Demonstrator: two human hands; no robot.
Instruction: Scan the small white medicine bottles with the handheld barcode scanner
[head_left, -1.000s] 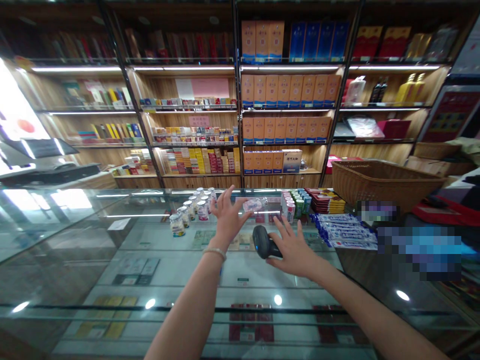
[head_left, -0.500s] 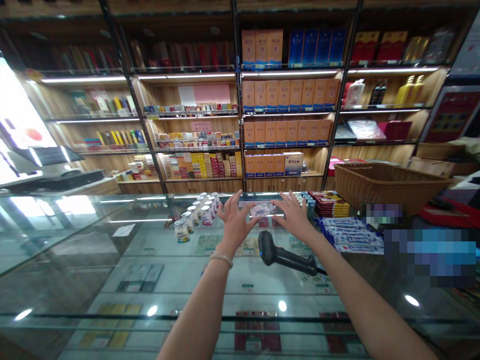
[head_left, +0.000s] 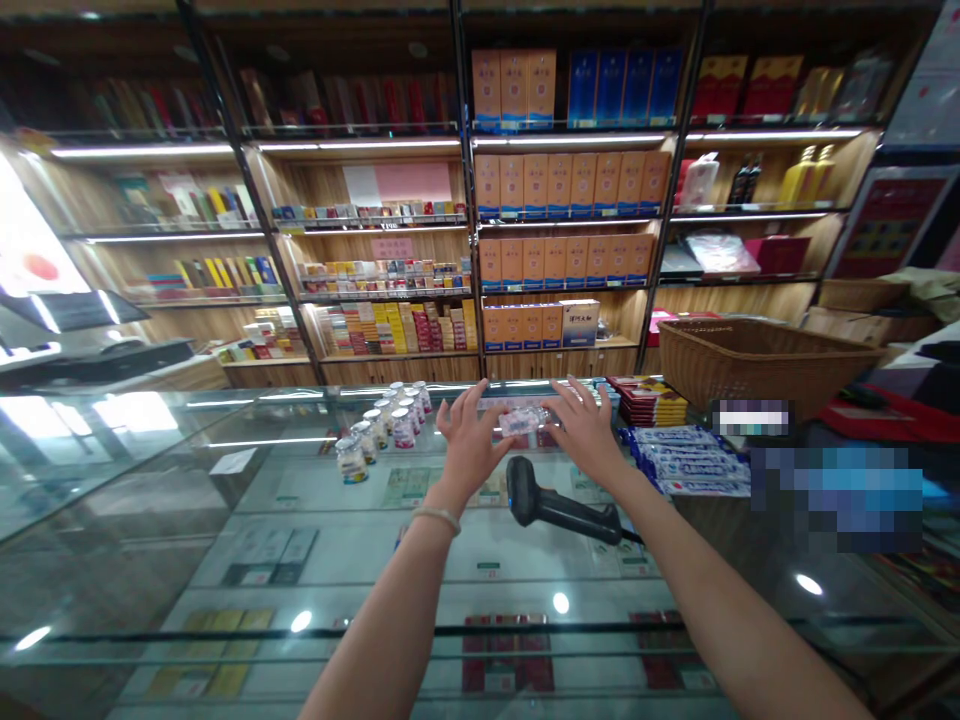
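One long glass-topped table (head_left: 352, 530), dark-red rectangular packs (head_left: 506, 655) inside, fronts lit wooden shelves (head_left: 750, 298); center frame, left hand (head_left: 466, 443) and right hand (head_left: 589, 438) pinch opposite ends of a small transparent bottle (head_left: 523, 420).

The glass counter (head_left: 341, 545) offers passage left of both forearms (head_left: 397, 605), but a scanner (head_left: 570, 515) lies between them.

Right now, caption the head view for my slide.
Left hand and right hand hold a bottle sideways; a scanner lies on the counter.
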